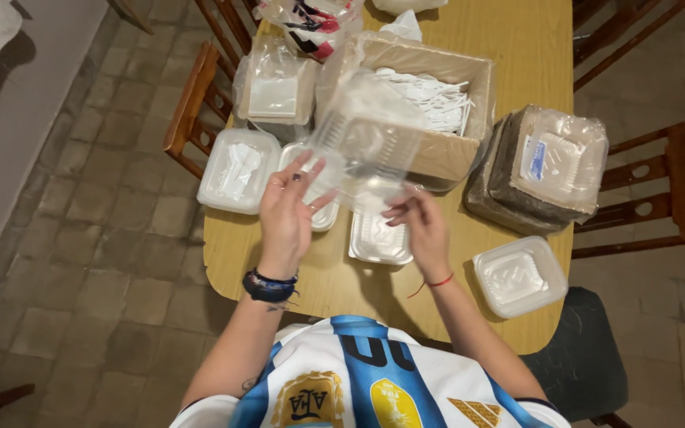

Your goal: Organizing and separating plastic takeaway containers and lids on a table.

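I hold a clear plastic hinged container [366, 147] open above the wooden table [279, 261]. My left hand [287, 210] grips its left edge with fingers spread. My right hand [418, 222] pinches its lower right edge. Under the hands lies a clear plastic lid or tray [378, 242]. A closed white container with cutlery inside [238, 170] sits left of my left hand.
A cardboard box of white plastic cutlery [438, 99] stands behind the hands. A wrapped stack of containers [552, 166] is at the right, another closed container [519, 276] near the front right. More wrapped containers [275, 91] are at the back left. Wooden chairs [652, 190] surround the table.
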